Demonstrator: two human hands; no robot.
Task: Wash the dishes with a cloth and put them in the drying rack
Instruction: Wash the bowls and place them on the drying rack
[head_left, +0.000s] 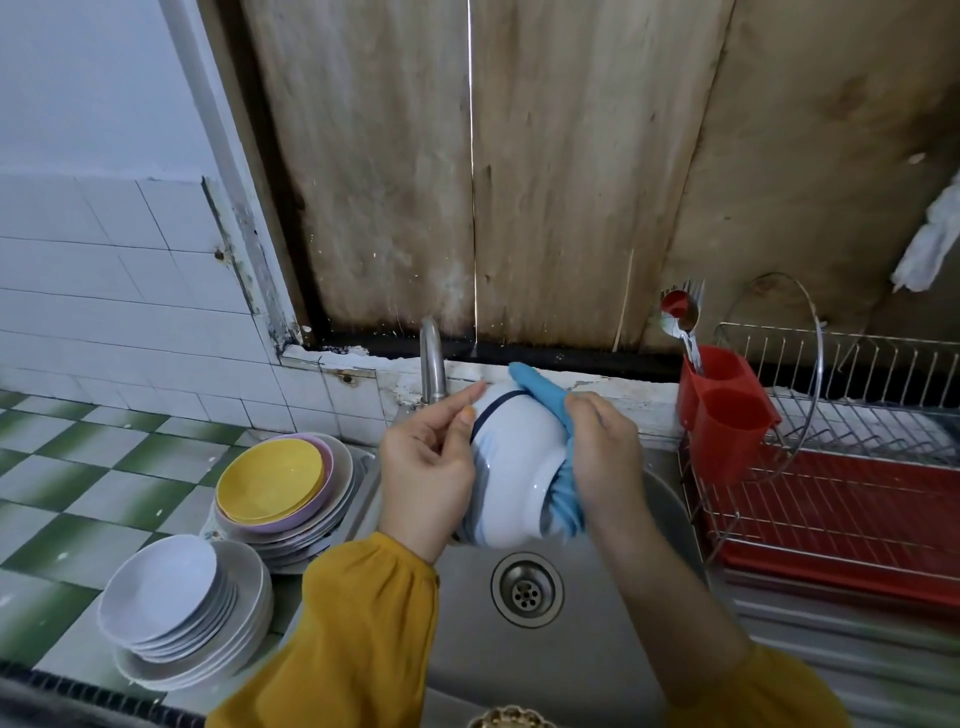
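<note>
The steel sink (597, 654) lies open around its drain (527, 590), below both hands. On the tiled counter at the sink's left edge stand a stack of white plates (161, 587) and, behind it, a stack topped by a yellow bowl (270, 480). Over the basin the left hand (426, 467) grips the white bowl (514, 467), which is tipped on its side. The right hand (605, 457) clutches the blue cloth (545, 395) against it. The tap (432, 364) rises just behind. Right of the sink stands the wire drying rack (831, 499), with a red cutlery holder (727, 415) at its left end.
</note>
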